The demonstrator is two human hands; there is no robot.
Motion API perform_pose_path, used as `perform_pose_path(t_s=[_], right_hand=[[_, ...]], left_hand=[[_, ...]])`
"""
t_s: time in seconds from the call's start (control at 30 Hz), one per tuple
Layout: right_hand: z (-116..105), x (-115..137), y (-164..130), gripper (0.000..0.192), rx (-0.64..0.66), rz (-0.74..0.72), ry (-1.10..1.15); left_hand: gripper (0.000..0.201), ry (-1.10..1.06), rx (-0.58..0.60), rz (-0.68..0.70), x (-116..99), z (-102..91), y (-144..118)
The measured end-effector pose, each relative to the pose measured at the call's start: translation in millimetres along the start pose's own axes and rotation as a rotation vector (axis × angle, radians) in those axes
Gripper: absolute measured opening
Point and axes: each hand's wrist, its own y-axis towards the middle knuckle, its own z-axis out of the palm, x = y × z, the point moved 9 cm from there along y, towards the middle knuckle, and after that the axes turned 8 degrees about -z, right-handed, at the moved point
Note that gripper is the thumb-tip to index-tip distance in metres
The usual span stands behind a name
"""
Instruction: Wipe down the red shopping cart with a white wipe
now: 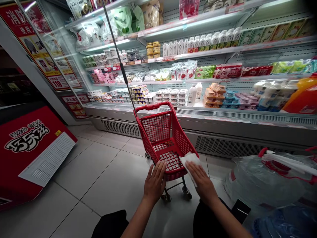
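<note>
A small red shopping cart (177, 132) with lattice plastic sides stands on the floor in front of me, its basket holding nothing visible. My left hand (155, 180) rests at the near left corner of the basket, fingers stretched out and holding nothing. At the near right corner, my right hand (201, 180) presses a white wipe (189, 158) against the cart's rim. Part of that wipe lies under the palm and fingers, so I cannot see all of it. Wheels (185, 191) show below the basket on dark metal legs.
A refrigerated shelf unit (223, 122) with packaged goods runs behind the cart. A red freezer box (29, 148) stands at left. At right are large wrapped water bottles (264, 178) and a dark phone-like object (240, 211). A thin pole (123, 71) rises behind the cart.
</note>
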Motion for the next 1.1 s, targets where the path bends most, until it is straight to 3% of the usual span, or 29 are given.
perform_pose_path(t_s=[0.1, 0.23, 0.3, 0.47, 0.57, 0.73, 0.8, 0.97, 1.1], right_hand=[[-5.2, -34.1, -11.2, 0.102, -0.002, 0.075, 0.013], [-7.7, -48.0, -9.5, 0.095, -0.078, 0.189, 0.047], [-5.1, -35.2, -4.8, 0.095, -0.102, 0.202, 0.072], [1.2, 28.1, 1.3, 0.100, -0.078, 0.079, 0.152], [-4.3, 33.4, -6.4, 0.101, -0.051, 0.085, 0.154], [-12.5, -2.5, -16.1, 0.097, -0.003, 0.086, 0.107], [-12.4, -17.1, -15.7, 0.092, -0.024, 0.137, 0.085], [-10.1, -24.1, -3.5, 0.093, -0.095, 0.272, 0.056], [-8.5, 0.6, 28.7, 0.104, -0.062, 0.191, 0.009]], left_hand=[[0.070, -0.022, -0.008, 0.011, -12.7, 0.9, -3.0], [0.079, -0.062, 0.024, 0.055, -40.9, 6.2, -5.3], [0.084, -0.065, 0.053, 0.069, -55.6, 10.5, -5.1], [0.084, -0.056, 0.085, 0.155, -80.4, 19.0, 5.2], [0.082, -0.048, 0.067, 0.192, -67.9, 20.3, 24.9], [0.090, 0.045, 0.027, -0.078, 14.9, 19.2, 63.5], [0.089, 0.078, 0.037, -0.084, 29.5, 20.1, 67.7], [0.093, 0.058, 0.042, -0.127, 17.7, 21.2, 64.1], [0.096, 0.048, 0.040, -0.154, -0.2, 21.4, 61.4]])
